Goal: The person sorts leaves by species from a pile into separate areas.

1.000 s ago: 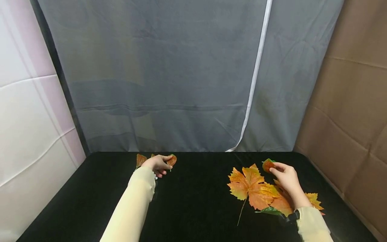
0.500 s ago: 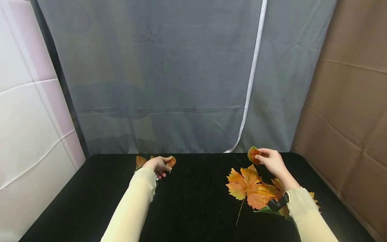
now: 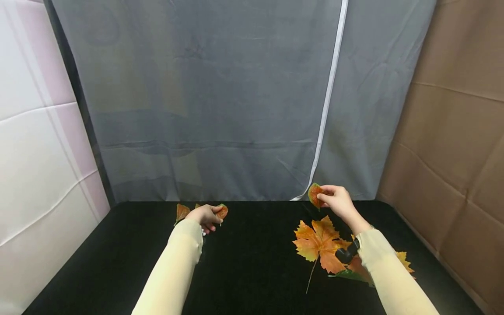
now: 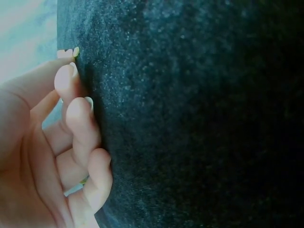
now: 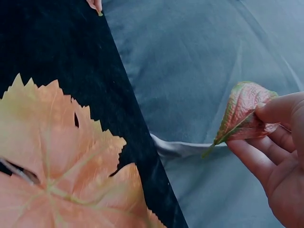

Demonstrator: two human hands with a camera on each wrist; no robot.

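My right hand [image 3: 332, 200] is raised above the far part of the black table [image 3: 252, 262] and pinches a small red-green leaf [image 3: 313, 194]. The right wrist view shows that small leaf [image 5: 243, 116] held by its stem between thumb and fingers [image 5: 278, 111]. Below it lies a large orange maple leaf [image 3: 319, 243], also seen close up as the maple leaf [image 5: 61, 161]. My left hand [image 3: 204, 215] rests at the table's far left, fingers curled round another small orange leaf [image 3: 222, 211]. In the left wrist view the curled fingers [image 4: 78, 114] lie on the cloth; the leaf is hidden there.
More orange and green leaves [image 3: 354, 267] lie under my right forearm. A further small leaf [image 3: 181, 211] lies beside my left hand. A grey curtain [image 3: 220, 100] with a white strip hangs behind, a brown panel [image 3: 453, 131] on the right, a white wall on the left.
My right hand has lifted the small leaf off the pile and carried it up and leftward. My left hand has stayed in place with its leaf.
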